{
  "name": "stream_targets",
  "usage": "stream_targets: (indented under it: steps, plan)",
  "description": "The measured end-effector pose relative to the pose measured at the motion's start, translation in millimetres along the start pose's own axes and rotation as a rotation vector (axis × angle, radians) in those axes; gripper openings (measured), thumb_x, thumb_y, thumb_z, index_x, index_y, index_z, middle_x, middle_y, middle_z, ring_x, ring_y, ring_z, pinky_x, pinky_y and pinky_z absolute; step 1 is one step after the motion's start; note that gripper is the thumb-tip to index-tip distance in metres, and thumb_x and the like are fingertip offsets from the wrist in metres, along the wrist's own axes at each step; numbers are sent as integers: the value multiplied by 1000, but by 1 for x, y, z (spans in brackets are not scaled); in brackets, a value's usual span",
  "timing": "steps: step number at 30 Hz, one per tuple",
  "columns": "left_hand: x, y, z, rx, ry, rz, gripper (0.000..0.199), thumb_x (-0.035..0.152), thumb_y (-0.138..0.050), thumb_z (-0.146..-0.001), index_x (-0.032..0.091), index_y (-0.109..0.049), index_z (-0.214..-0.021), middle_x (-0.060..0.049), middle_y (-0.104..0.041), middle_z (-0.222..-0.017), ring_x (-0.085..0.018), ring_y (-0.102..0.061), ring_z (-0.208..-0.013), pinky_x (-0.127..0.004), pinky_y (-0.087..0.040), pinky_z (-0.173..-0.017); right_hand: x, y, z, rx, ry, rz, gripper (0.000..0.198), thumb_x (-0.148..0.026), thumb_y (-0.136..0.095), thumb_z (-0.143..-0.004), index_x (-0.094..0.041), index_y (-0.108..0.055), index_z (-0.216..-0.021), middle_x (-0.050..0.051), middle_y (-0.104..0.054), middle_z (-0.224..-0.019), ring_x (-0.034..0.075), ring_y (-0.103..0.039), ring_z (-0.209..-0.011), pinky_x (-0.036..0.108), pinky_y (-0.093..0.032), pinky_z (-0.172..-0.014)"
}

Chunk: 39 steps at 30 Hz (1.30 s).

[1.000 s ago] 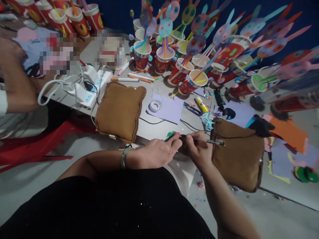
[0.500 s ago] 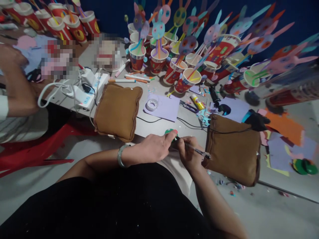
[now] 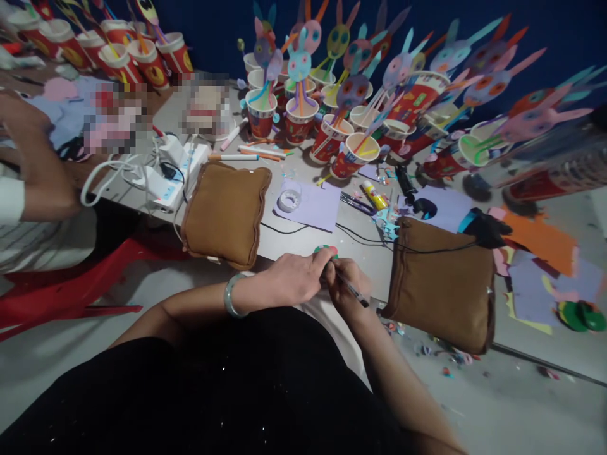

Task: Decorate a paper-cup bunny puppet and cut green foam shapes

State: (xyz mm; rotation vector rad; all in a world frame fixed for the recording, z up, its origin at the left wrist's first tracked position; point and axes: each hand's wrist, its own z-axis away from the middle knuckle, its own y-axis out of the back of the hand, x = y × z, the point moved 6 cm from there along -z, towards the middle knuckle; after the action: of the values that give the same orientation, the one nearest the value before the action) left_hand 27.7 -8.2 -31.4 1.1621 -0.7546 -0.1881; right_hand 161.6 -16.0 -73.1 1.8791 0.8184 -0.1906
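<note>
My left hand (image 3: 296, 279), with a bracelet (image 3: 231, 295) at its wrist, is closed at the near table edge with its fingers over a small green piece (image 3: 324, 249). Only the far rim of that piece shows past the fingers. Close against it, my right hand (image 3: 348, 292) is closed round a slim pen (image 3: 355, 291). The pen slants, its back end toward my right wrist; its tip is hidden between the two hands. Just beyond lies a sheet of purple paper (image 3: 318, 213) with a roll of clear tape (image 3: 288, 200) on it.
Brown cushions flank my hands, one on the left (image 3: 222, 215) and one on the right (image 3: 441, 284). Paper cups (image 3: 301, 126) with rabbit figures line the back. A power strip (image 3: 173, 189), glue stick (image 3: 374, 194) and paper scraps lie about. A co-worker's arm (image 3: 40, 170) is at left.
My right hand has moved left, closer to my left hand, and the pen has swung so its back end points more toward me. My left hand has barely shifted.
</note>
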Motion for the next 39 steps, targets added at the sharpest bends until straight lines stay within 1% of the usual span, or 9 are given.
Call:
stream_targets:
  steps: [3,6,10,15,20,24,28,31,39]
  plan:
    - [0,0,0,12,-7,5,51,18,-35,-94,15,-17,-142,-9,-71,-104,-20,-71,-84,-28,-46,-62,0,4,1,9,-12,45,11,-30,-50,-96,-22,-57,-92,10,-70,-80,20,-66,-67,32,-50,-59]
    - [-1,-1,0,20,-17,6,54,17,-36,-92,16,-18,-143,-9,-70,-107,-20,-70,-86,-28,-45,-62,0,14,0,16,-79,56,14,-32,-50,-96,-21,-57,-89,8,-69,-76,20,-65,-63,32,-50,-56]
    - [-2,-4,0,14,-11,-22,60,16,-39,-90,15,-18,-146,-11,-69,-114,-20,-70,-84,-28,-43,-60,2,28,-7,58,-152,-14,17,-34,-51,-96,-21,-58,-86,5,-66,-73,19,-63,-60,32,-50,-55]
    - [2,-8,1,44,-11,-151,61,17,-38,-93,12,-20,-151,-19,-56,-139,-19,-68,-76,-30,-40,-56,10,35,-19,86,-250,-90,21,-36,-51,-95,-21,-55,-80,1,-60,-65,16,-58,-54,30,-47,-55]
    - [10,-16,2,29,-45,-285,48,15,-37,-94,16,-41,-142,-21,-34,-157,-14,-64,-64,-30,-38,-51,20,33,-35,-18,-363,-154,22,-37,-52,-93,-23,-51,-76,-2,-57,-56,16,-56,-51,28,-44,-54]
    - [18,-17,4,35,-85,-369,45,11,-35,-94,16,-46,-138,-21,-22,-163,-14,-65,-64,-31,-38,-48,23,27,-53,-128,-396,-248,22,-34,-52,-91,-23,-49,-72,-2,-55,-53,14,-53,-47,27,-40,-50]
    - [25,-13,8,70,-123,-429,45,8,-30,-94,12,-49,-134,-24,-24,-161,-16,-66,-65,-32,-40,-47,25,20,-71,-229,-388,-287,21,-31,-51,-89,-24,-48,-69,-2,-54,-52,14,-50,-46,27,-38,-48]
    - [28,-10,10,107,-130,-451,44,8,-29,-94,10,-51,-132,-27,-27,-159,-16,-66,-64,-32,-41,-47,26,14,-82,-298,-360,-244,18,-29,-50,-85,-24,-47,-68,-2,-54,-54,14,-50,-49,27,-38,-50]
    - [30,-7,12,143,-132,-464,40,9,-30,-94,11,-55,-125,-27,-32,-156,-14,-66,-62,-30,-43,-47,22,2,-99,-438,-257,-178,21,-32,-47,-84,-22,-47,-66,2,-58,-64,15,-51,-56,28,-38,-56]
